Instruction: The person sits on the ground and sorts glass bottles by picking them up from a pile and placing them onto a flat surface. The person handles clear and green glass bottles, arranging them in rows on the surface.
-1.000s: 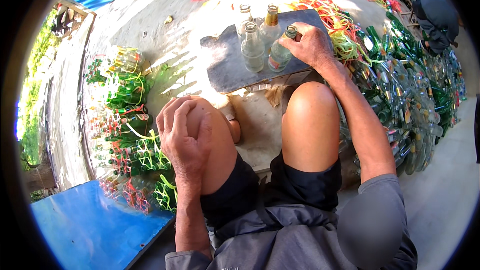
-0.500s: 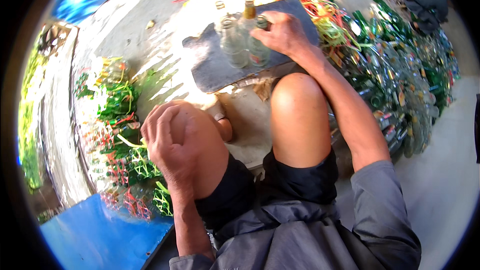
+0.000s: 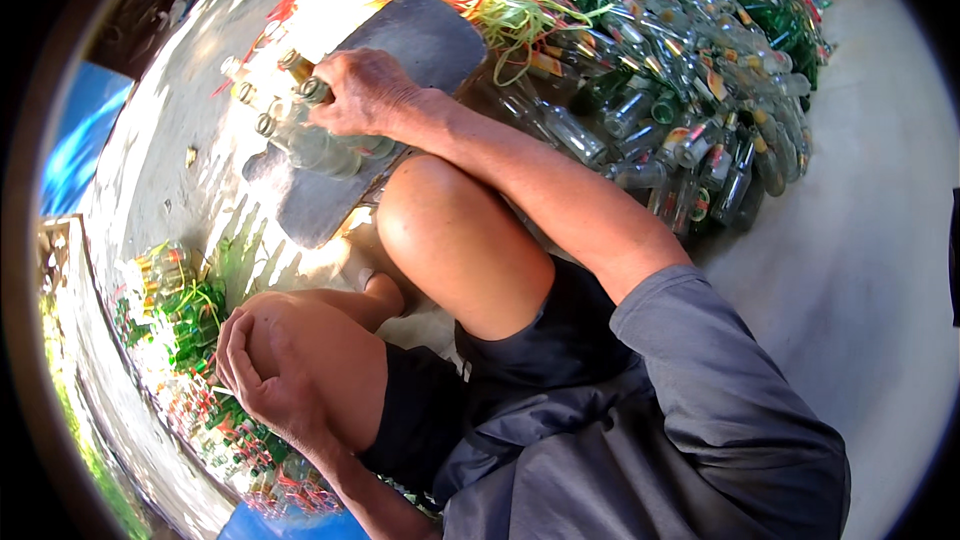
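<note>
My right hand (image 3: 365, 92) is closed round the neck of a glass bottle (image 3: 374, 145), whose dark mouth shows beside the thumb. Several more glass bottles stand close by, among them a clear bottle (image 3: 318, 152) in front and one with a brownish neck behind. They are grouped on a dark flat board (image 3: 425, 40) beyond my knees. My left hand (image 3: 272, 377) rests on my left knee, fingers loosely stretched and touching nothing else that I can make out. A small pale stick shows at its fingers, too small to name.
A big heap of clear and green bottles (image 3: 640, 70) lies to the right. Red and yellow-green plastic straps (image 3: 510, 0) tangle behind the board. Strapped bundles of bottles (image 3: 195, 315) line the left side, near a blue surface (image 3: 285, 523).
The view has turned to the right, so the board and bottles sit further left and more of the heap shows. My right hand stays on the bottle; my left stays on the knee.
</note>
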{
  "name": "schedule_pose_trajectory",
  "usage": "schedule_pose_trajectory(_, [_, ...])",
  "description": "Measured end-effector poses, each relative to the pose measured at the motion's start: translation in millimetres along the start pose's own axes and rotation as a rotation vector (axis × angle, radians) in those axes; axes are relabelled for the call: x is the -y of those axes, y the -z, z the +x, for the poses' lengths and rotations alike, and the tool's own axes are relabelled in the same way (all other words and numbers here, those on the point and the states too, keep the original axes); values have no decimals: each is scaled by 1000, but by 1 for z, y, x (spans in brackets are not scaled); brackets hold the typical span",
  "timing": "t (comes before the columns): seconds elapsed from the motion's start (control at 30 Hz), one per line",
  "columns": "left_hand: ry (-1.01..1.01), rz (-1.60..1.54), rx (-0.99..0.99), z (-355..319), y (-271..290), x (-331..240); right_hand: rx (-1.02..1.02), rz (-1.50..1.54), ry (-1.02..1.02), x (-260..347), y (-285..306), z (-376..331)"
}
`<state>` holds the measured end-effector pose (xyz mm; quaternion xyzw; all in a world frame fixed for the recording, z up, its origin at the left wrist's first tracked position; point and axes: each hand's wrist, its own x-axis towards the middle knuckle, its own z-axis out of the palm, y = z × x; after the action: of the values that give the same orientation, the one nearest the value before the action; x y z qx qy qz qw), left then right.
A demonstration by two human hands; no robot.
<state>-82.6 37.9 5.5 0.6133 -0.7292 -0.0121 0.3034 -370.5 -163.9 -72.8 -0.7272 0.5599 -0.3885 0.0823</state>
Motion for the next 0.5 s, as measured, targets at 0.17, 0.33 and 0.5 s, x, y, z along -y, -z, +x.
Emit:
schedule_pose_trajectory(0.17, [85, -43, 19, 2, 0, -13, 61, 48, -101, 4, 5, -3])
schedule_pose_trajectory(0.33, [14, -37, -2, -1, -4, 5, 217, 88, -193, 10, 18, -6])
schedule_pose_trajectory(0.5, [44, 23, 8, 2, -4, -2, 184, 139, -219, -8, 19, -20])
